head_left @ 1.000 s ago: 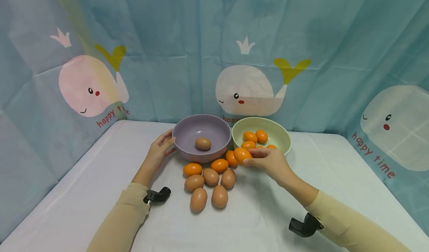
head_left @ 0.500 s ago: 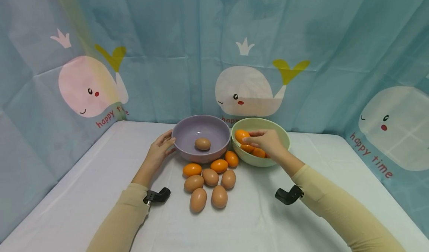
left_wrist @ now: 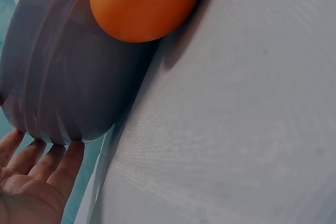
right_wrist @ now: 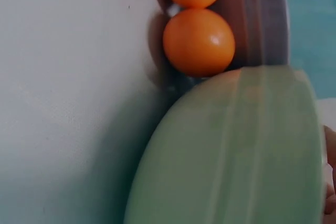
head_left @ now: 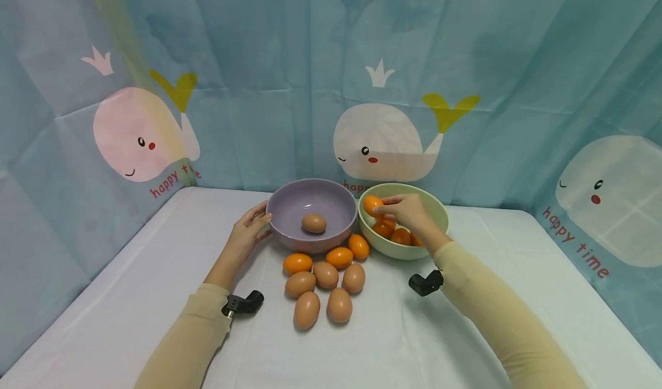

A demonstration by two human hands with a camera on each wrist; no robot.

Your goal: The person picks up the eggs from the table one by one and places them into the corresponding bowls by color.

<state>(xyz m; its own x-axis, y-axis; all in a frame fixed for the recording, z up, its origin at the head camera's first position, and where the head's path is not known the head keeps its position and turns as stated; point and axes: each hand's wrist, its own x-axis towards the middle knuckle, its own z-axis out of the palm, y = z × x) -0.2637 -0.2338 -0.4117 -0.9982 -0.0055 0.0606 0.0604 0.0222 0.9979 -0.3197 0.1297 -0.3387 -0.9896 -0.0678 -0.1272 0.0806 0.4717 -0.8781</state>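
My left hand [head_left: 245, 228] rests against the left side of the purple bowl [head_left: 281, 237], fingertips touching its outer wall in the left wrist view. Inside that bowl lies one brown egg [head_left: 314, 223]. My right hand [head_left: 411, 212] reaches over the pale green bowl [head_left: 439, 214], pinching a glossy orange egg [head_left: 373, 205] between thumb and fingers just inside the rim. Below it, several more orange eggs [head_left: 384, 228] lie in the green bowl, partly hidden by the hand. Only the edge of my right-hand fingers [right_wrist: 329, 182] shows beyond the green bowl in the right wrist view.
In front of the bowls, three orange eggs [head_left: 339, 257] lie on the white tabletop [head_left: 414, 343]. Several brown eggs [head_left: 339, 305] are grouped just nearer. The two bowls stand side by side, close to the blue whale-print curtain [head_left: 289, 130] behind.
My right hand has carried the orange egg up and back from the green bowl's front left rim to inside the bowl. The left hand stays against the purple bowl.
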